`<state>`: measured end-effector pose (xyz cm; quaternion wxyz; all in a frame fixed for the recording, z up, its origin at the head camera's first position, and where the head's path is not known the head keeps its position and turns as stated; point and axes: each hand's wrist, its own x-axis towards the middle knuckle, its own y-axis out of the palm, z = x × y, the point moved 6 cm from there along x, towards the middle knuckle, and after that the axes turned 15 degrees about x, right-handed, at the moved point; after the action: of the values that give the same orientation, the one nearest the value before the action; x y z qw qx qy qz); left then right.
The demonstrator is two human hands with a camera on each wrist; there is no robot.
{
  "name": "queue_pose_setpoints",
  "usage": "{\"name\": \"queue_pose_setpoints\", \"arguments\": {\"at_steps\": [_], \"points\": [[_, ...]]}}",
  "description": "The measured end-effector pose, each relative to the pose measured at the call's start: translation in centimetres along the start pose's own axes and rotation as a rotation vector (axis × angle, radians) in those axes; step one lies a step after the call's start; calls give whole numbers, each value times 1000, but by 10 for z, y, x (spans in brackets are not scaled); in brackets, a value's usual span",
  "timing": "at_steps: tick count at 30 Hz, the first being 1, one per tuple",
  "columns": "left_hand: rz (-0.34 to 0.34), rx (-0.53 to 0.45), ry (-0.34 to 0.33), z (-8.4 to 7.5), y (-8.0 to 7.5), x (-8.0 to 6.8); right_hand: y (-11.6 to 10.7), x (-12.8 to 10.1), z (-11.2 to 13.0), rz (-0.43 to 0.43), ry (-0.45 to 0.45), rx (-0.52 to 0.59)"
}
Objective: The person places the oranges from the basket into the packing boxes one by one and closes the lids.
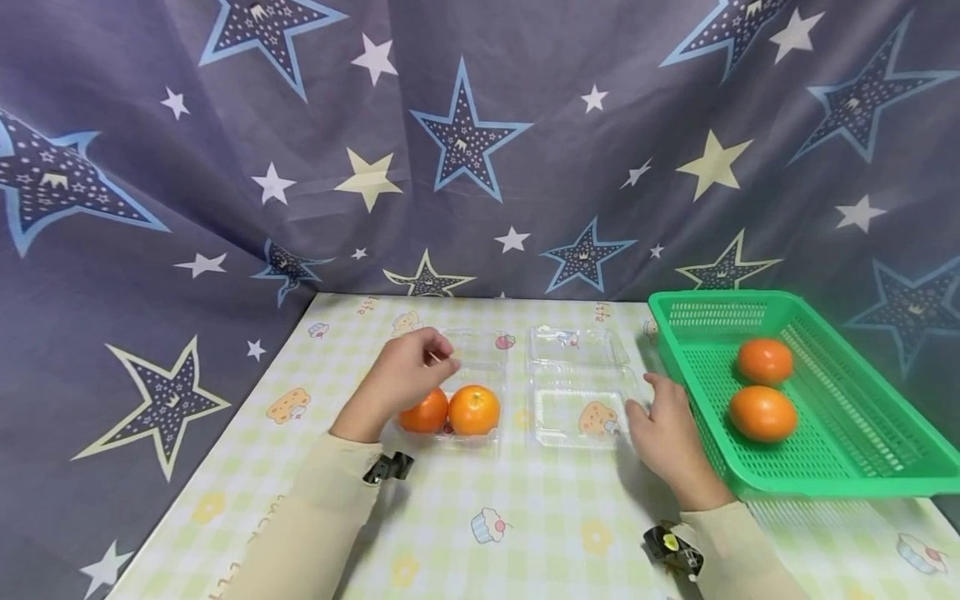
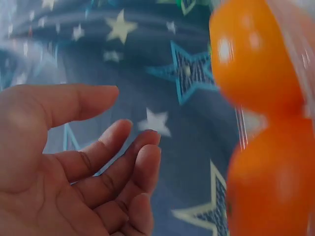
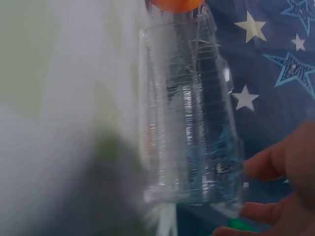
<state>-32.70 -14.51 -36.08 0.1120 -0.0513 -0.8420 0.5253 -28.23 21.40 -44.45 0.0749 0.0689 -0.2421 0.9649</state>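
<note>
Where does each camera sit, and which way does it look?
Head: on the head, facing forward and down at the table; sleeves, left hand, right hand show.
Left wrist: on that wrist, past left fingers towards starry cloth and oranges.
Right wrist: on that wrist, facing a clear container; right fingers show.
Head and left wrist share the left hand and oranges.

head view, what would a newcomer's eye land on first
A bright green basket on the right stands out first, with two orange fruits in it. Next come two more orange fruits in an open clear container, by the left hand. Behind the table hangs a dark star-patterned cloth.
</note>
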Motion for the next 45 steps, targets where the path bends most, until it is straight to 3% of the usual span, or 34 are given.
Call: {"name": "queue_pose_setpoints", "arguments": {"at_steps": [4,8,14,18,24,31,37,45], "points": [[-17,105,61,-34,11,0,-1,0,16,1,-103,-76],[-32,196,99,-57,26,2,-2,0,30,13,-152,-100],[-28,191,145,-79,48,9,-12,0,49,62,-186,-126],[2,207,123,-85,58,12,-18,2,63,99,-225,-115],[22,267,124,-93,70,22,-29,6,85,77,-307,-80],[61,345,100,-101,85,24,-39,9,96,70,-325,-116],[63,396,69,-108,91,23,-60,18,104,48,-362,-171],[33,495,57,-109,103,25,-89,33,100,32,-298,-261]]}}
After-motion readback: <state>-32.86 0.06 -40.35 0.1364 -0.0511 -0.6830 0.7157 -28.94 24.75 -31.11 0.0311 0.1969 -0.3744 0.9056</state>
